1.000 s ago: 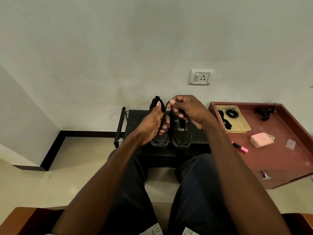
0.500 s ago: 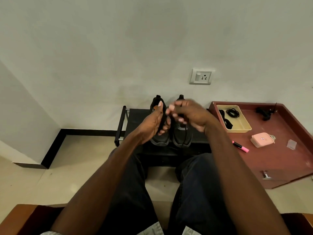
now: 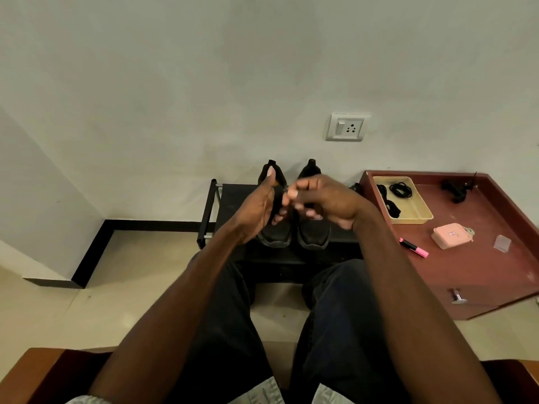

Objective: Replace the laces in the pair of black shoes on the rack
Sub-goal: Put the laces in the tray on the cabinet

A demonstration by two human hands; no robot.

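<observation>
While both hands meet above the rack (image 3: 230,196), the entry reads as follows. Item one, pair of black shoes (image 3: 313,231): two shoes side by side on the rack's top shelf, toes toward the person, heels at the wall, long axes running away from the viewer; they lie directly beyond and below the hands, partly hidden by them. Item two, left hand (image 3: 259,208): raised, thumb upright, fingers curled round a dark strand that appears to be a lace (image 3: 277,199); the lace's full run is hidden, so which shoe it belongs to cannot be told. Item three, right hand (image 3: 323,199): fingers bent inward toward the left hand, fingertips close to the same strand and blurred; it looks to be pinching the lace, though the contact itself is not plainly shown. Item four, cream tray (image 3: 423,209) on the red-brown cabinet top (image 3: 481,258) to the right, holding coiled black laces (image 3: 400,189); nearer the right hand than the left. Item five, sundries on the cabinet: pink highlighter (image 3: 414,247), pink case (image 3: 450,236). Judgement: the coming move turns on the strand lying between the two hands, above the shoes.
</observation>
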